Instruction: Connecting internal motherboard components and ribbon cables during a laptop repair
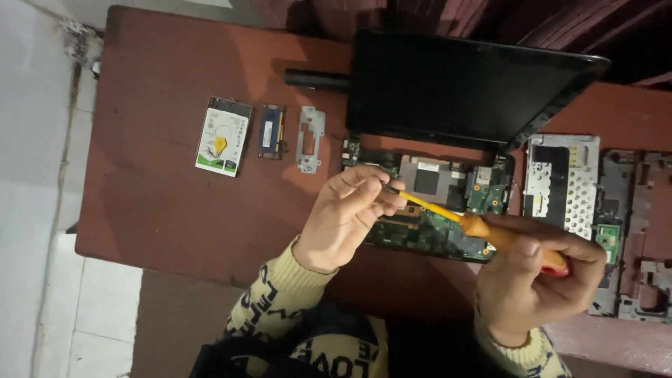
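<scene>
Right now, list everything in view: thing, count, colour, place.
table: one, reddish brown, under everything
hard drive: one, white and green label, table's left
memory stick: one, blue-green, right of the drive
metal bracket: one, grey, right of the stick
laptop: one, black, opened up, circuit board bare, centre
keyboard tray: one, silver, right of laptop
casing panel: one, dark grey, far right
screwdriver: one, orange handle, in right hand
left hand: pinching the screwdriver's tip
right hand: grip on handle

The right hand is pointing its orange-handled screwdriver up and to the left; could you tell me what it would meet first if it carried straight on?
The right hand aims the screwdriver at the left hand's fingertips, which already pinch its tip. Those fingers come first, though depth is unclear, above the opened laptop's circuit board.
</scene>
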